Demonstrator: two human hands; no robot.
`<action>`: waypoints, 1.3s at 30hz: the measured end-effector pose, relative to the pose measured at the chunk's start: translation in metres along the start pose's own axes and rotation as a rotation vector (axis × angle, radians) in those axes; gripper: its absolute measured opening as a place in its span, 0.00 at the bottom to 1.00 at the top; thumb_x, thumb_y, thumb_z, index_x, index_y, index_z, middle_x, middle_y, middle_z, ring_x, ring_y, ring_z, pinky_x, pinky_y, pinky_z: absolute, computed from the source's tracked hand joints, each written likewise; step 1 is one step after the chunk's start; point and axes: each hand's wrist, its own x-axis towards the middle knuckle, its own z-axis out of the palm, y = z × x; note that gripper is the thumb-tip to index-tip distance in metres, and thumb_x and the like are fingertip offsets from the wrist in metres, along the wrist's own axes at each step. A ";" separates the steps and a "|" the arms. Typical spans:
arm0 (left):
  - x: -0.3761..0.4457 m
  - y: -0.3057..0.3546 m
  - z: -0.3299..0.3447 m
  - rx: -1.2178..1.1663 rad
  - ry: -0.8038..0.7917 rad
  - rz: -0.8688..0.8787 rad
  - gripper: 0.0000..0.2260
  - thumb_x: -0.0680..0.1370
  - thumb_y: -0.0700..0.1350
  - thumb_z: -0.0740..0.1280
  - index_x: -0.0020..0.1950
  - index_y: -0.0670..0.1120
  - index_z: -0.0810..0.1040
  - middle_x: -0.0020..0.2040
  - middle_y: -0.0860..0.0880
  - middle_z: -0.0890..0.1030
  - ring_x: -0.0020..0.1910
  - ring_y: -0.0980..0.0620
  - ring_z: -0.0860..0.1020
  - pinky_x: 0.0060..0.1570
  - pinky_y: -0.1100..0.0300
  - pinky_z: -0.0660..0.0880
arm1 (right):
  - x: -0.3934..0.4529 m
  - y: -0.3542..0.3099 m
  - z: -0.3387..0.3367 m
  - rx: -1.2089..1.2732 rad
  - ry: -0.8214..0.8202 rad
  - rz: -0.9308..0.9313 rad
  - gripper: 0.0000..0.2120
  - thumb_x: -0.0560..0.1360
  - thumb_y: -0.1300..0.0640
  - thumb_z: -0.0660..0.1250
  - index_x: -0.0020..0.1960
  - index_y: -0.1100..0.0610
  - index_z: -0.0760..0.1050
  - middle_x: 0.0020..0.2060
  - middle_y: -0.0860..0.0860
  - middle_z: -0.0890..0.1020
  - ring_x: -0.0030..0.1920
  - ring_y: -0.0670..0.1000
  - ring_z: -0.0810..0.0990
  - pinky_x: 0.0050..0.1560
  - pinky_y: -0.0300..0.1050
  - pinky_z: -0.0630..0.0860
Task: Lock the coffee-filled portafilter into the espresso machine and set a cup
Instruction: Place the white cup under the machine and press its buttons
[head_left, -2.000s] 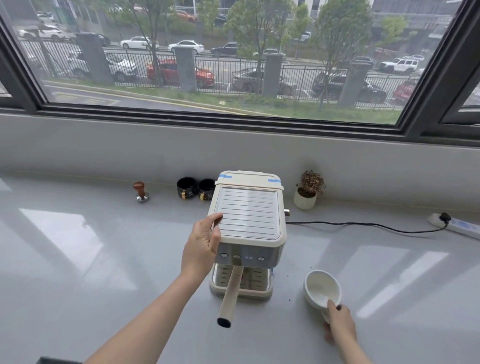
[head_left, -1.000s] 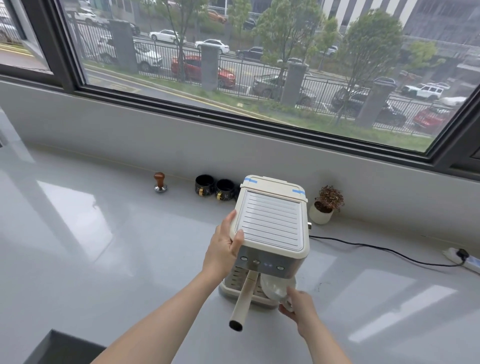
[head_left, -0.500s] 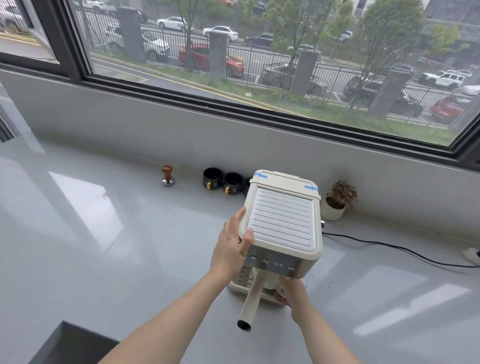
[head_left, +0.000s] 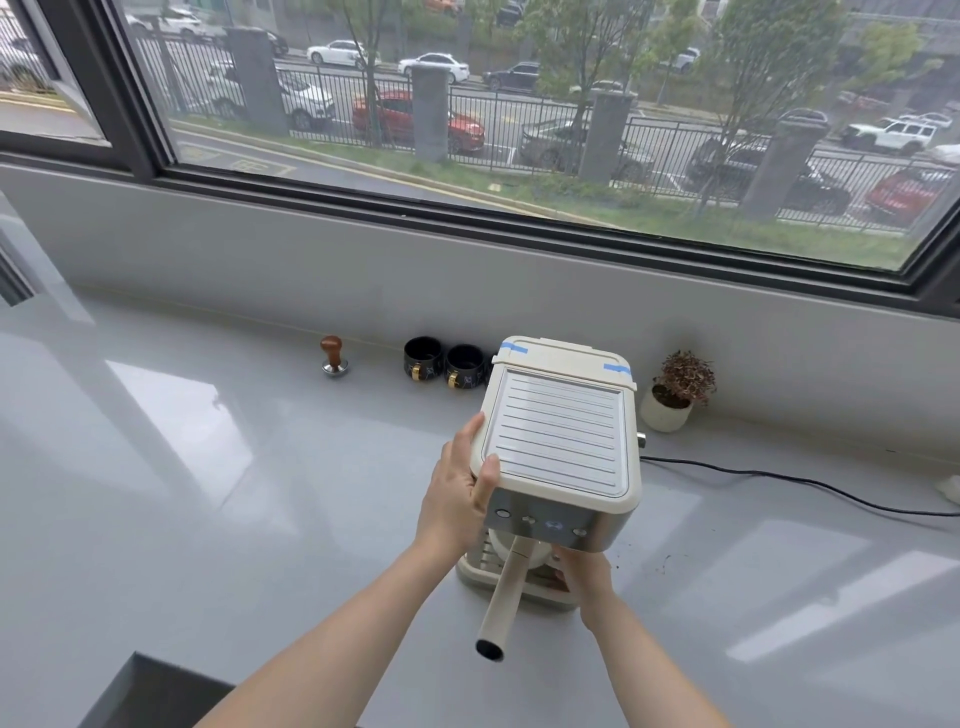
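Machine: espresso machine (head_left: 558, 441) stands on the grey counter (head_left: 208, 493); my left hand (head_left: 457, 499) grips its top left edge, thumb on the lid.
Portafilter: portafilter (head_left: 506, 587) sits under the front panel, handle pointing toward me, between my hands.
Cup: white cup (head_left: 519, 545) is mostly hidden behind that handle.
Right hand: my right hand (head_left: 584, 577) reaches under the machine; I cannot tell its grip, it perhaps touches the cup.
Writing: I can read none.
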 end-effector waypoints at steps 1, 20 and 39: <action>0.000 0.000 0.000 -0.002 0.000 -0.002 0.27 0.74 0.64 0.52 0.73 0.62 0.56 0.72 0.53 0.67 0.67 0.52 0.69 0.64 0.47 0.71 | -0.001 0.000 0.000 0.001 0.000 -0.011 0.04 0.69 0.57 0.66 0.41 0.57 0.75 0.40 0.53 0.82 0.47 0.56 0.78 0.48 0.48 0.71; 0.000 0.002 0.000 -0.003 -0.007 -0.024 0.25 0.74 0.65 0.52 0.71 0.66 0.56 0.72 0.54 0.67 0.67 0.50 0.69 0.64 0.43 0.72 | -0.001 0.007 -0.005 0.013 0.003 -0.096 0.05 0.75 0.61 0.61 0.46 0.57 0.76 0.45 0.55 0.82 0.49 0.57 0.83 0.49 0.48 0.76; -0.001 0.001 -0.001 -0.003 -0.011 -0.005 0.27 0.74 0.65 0.50 0.73 0.63 0.56 0.73 0.52 0.67 0.68 0.49 0.69 0.64 0.44 0.70 | -0.029 -0.024 -0.043 0.009 0.209 -0.257 0.06 0.73 0.59 0.61 0.39 0.56 0.76 0.38 0.54 0.82 0.44 0.56 0.82 0.43 0.48 0.73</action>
